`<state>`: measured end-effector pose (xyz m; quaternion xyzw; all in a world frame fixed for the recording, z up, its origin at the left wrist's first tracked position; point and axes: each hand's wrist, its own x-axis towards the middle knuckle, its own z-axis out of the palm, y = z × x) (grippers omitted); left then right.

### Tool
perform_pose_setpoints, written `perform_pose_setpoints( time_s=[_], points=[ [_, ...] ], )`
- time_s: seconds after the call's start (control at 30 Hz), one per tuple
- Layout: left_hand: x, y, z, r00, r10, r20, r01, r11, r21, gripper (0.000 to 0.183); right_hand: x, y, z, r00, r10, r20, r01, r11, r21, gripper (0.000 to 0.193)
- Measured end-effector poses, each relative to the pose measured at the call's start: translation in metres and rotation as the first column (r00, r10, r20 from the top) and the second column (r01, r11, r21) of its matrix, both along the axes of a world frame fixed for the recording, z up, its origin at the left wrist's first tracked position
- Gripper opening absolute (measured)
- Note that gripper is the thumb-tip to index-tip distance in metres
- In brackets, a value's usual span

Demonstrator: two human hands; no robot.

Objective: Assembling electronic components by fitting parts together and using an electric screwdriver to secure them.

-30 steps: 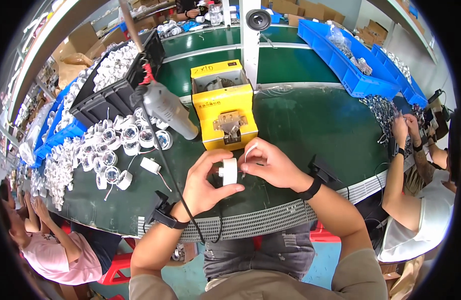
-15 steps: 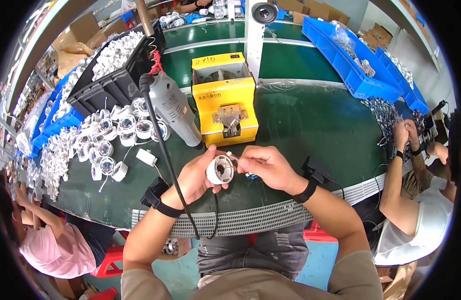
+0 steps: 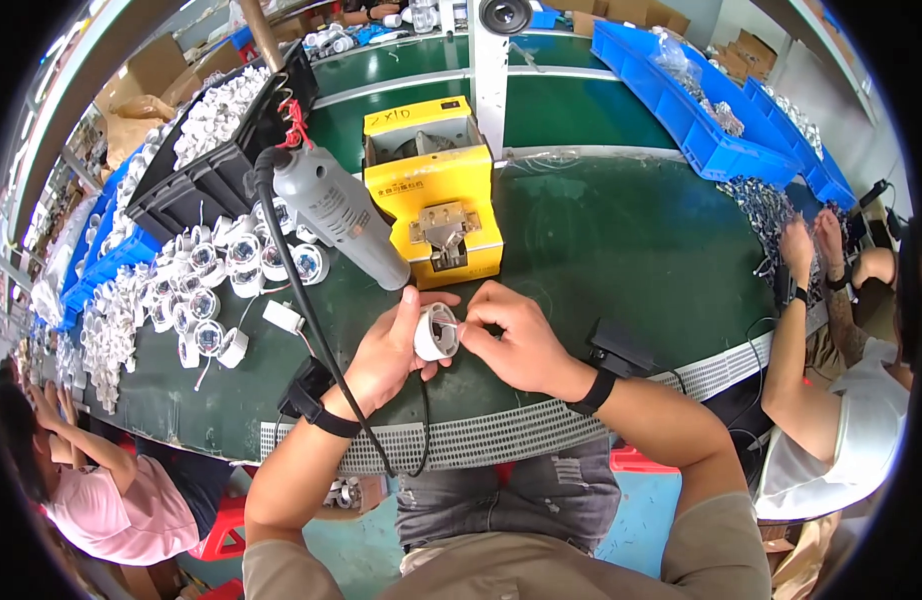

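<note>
My left hand grips a white round housing above the green bench, its hollow side turned toward my right hand. With thumb and forefinger pressed together, my right hand pinches thin wires at the housing's opening. The far ends of the wires and what they join inside are too small to make out. Just beyond my hands hangs a grey electric screwdriver, its tip end near the yellow screw feeder. The screwdriver's black cable crosses in front of my left forearm.
Many white housings with wires lie at the left, beside a black crate of white parts. A small white block lies nearer. Blue bins stand at the back right. Co-workers sit on both sides; a black device is near my right wrist.
My right hand has turned and brought its fingertips to the housing's opening; the blue piece below its fingers no longer shows. The view has shifted slightly, and my left hand keeps its hold.
</note>
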<state>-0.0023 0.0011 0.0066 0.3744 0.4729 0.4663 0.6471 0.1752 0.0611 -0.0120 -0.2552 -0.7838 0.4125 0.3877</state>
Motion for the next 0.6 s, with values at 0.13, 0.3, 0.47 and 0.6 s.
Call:
perform_pose_setpoints(
  time_s=[0.13, 0.3, 0.47, 0.6],
  points=[
    [-0.001, 0.001, -0.012, 0.986, -0.045, -0.159, 0.070, 0.985, 0.158, 0.063, -0.003, -0.003, 0.001, 0.997, 0.069, -0.038, -0.068, 0.997, 0.022, 0.015],
    [0.000, -0.007, -0.016, 0.943, -0.019, -0.331, 0.169, 0.887, 0.430, 0.055, 0.002, -0.004, 0.024, 0.985, 0.097, 0.141, -0.044, 0.940, -0.339, 0.015],
    [0.004, -0.002, -0.018, 0.934, 0.038, -0.355, 0.134, 0.885, 0.447, 0.046, 0.005, 0.003, 0.012, 0.996, 0.079, 0.033, -0.076, 0.993, -0.094, 0.014],
    [0.003, -0.001, -0.020, 0.974, 0.138, -0.179, -0.038, 0.882, 0.470, 0.041, 0.007, 0.005, 0.023, 0.997, -0.080, 0.007, 0.075, 0.960, 0.271, 0.031]
  ],
)
